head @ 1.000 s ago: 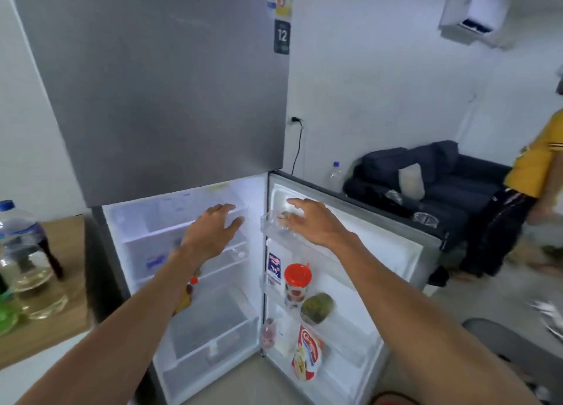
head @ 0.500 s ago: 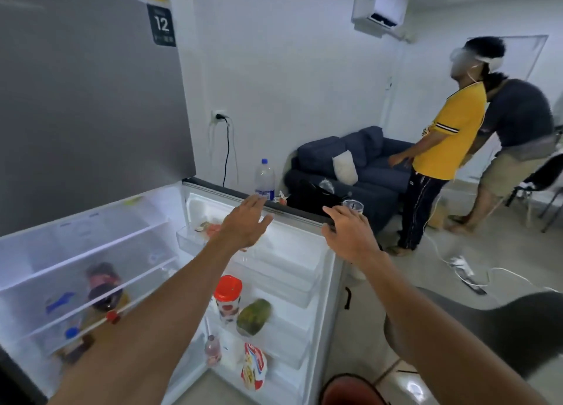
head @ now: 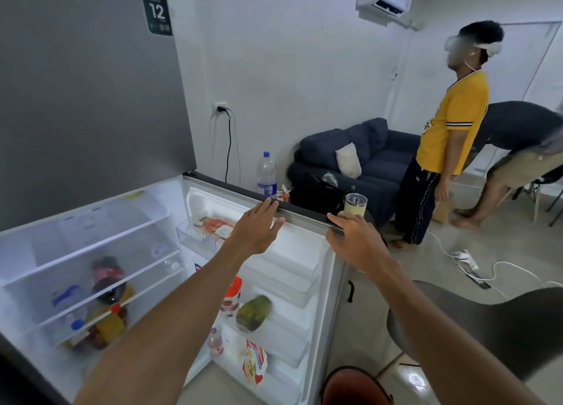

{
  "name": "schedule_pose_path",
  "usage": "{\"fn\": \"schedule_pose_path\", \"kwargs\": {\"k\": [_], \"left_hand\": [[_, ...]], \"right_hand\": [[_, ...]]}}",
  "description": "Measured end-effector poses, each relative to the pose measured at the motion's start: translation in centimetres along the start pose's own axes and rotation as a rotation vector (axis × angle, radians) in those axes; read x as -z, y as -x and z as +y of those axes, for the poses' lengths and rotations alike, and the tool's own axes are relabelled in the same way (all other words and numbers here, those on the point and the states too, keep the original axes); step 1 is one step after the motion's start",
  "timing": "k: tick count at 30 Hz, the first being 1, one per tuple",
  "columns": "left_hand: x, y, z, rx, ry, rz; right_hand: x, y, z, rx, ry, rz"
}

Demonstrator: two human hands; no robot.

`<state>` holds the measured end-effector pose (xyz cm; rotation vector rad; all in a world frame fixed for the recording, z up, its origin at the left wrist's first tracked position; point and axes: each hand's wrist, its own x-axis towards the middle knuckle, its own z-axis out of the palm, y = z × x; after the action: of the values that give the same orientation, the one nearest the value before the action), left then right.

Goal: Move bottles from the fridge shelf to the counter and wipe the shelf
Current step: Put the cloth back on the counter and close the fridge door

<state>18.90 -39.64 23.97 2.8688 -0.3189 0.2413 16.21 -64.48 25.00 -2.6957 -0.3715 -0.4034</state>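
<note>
The lower fridge door (head: 304, 252) stands wide open. Both of my hands rest on its top edge: my left hand (head: 259, 228) lies flat with fingers spread, and my right hand (head: 355, 240) curls over the rim near the outer corner. Neither holds an object. Inside the fridge, glass shelves (head: 91, 270) carry several bottles, among them a dark cola bottle (head: 106, 279) and a yellow bottle with a red cap (head: 109, 325), seen blurred through the glass. A small pink bottle (head: 214, 342) stands in the lowest door bin.
Door bins hold a red-lidded jar (head: 231, 298), a green fruit (head: 254, 313) and snack packets (head: 254, 365). A water bottle (head: 266, 173) and a tumbler (head: 355, 205) show behind the door. Two people (head: 447, 130) stand by a blue sofa (head: 365, 158). Cables (head: 475, 267) lie on the floor; a chair (head: 487, 328) is at right.
The view swung right, away from the wooden counter. My left hand left the inner shelf and my right hand left the door bin; both rose onto the door's top edge.
</note>
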Motion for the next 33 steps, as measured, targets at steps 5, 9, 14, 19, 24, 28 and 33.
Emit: {"fn": "schedule_pose_path", "kwargs": {"k": [5,9,14,19,24,28,33], "left_hand": [[0.7,2.9,-1.5,-0.008,0.062,0.150],[2.2,6.3,-3.7,-0.019,0.140,0.237],[4.2,11.2,-7.6,0.003,0.223,0.247],[6.5,16.2,-11.3,0.041,0.221,0.205],[8.5,19.9,-15.4,0.117,0.183,0.159],[10.4,22.4,-19.2,0.173,0.213,0.146],[13.8,24.6,-24.0,0.240,0.262,0.115]], "right_hand": [[1.1,0.6,-2.0,-0.004,-0.223,0.032],[2.0,0.4,-5.2,-0.022,-0.399,-0.176],[-1.1,0.0,-11.6,0.086,-0.410,-0.415],[-5.6,-0.8,-17.7,0.202,-0.392,-0.403],[-9.5,-1.2,-22.7,0.375,-0.317,-0.372],[-12.4,-2.0,-25.7,0.480,-0.230,-0.370],[-15.1,-4.6,-29.1,0.608,-0.117,-0.324]]}}
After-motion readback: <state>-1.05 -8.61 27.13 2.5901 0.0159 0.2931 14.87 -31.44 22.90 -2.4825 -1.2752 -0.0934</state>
